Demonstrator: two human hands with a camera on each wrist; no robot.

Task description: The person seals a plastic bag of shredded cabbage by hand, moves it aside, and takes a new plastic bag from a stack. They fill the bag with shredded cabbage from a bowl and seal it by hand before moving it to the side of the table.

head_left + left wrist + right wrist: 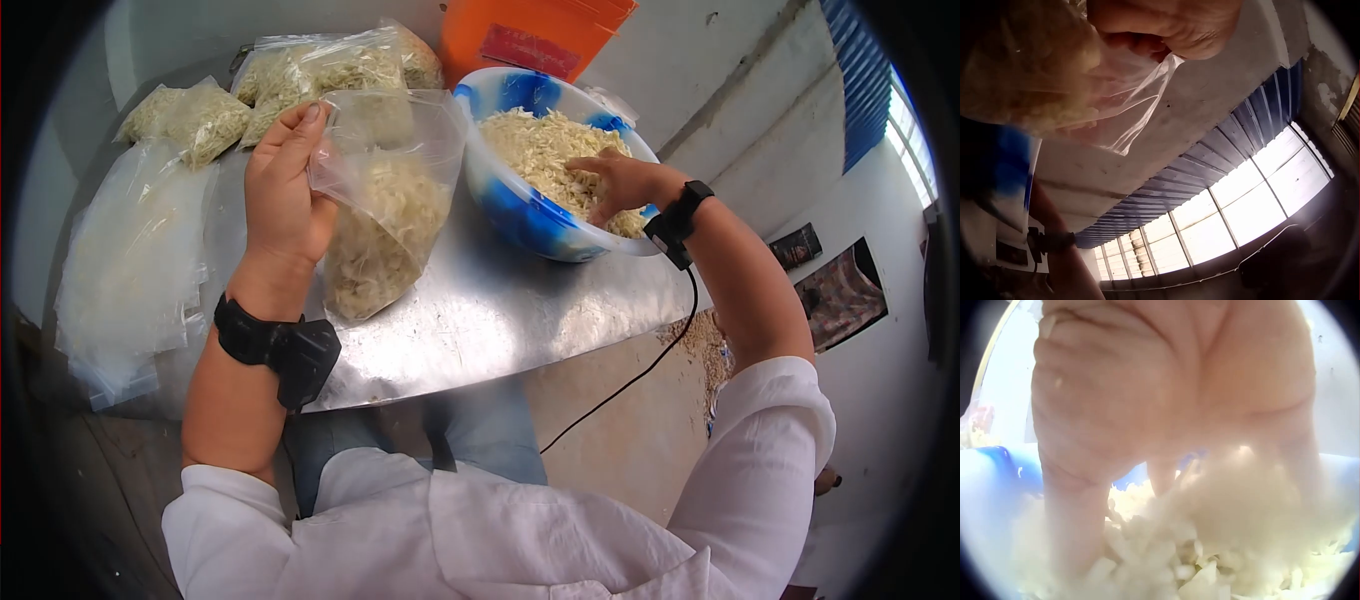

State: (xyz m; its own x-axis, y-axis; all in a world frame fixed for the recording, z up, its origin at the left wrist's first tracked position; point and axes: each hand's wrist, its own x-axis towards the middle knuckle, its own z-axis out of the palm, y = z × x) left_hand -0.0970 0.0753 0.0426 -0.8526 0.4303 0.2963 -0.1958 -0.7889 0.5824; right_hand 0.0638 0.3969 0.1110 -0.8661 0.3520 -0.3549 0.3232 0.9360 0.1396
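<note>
Left hand (285, 195) pinching clear bag (400, 120), sagging, pale shreds (385, 235) inside

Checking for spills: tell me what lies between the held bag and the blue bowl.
Head view: only bare metal tabletop lies between the bag and the bowl.

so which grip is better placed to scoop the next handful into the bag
Right. The right grip is already in the blue bowl, fingers curled into the shreds. The left grip is busy pinching the rim of the plastic bag, holding it open beside the bowl.
</note>
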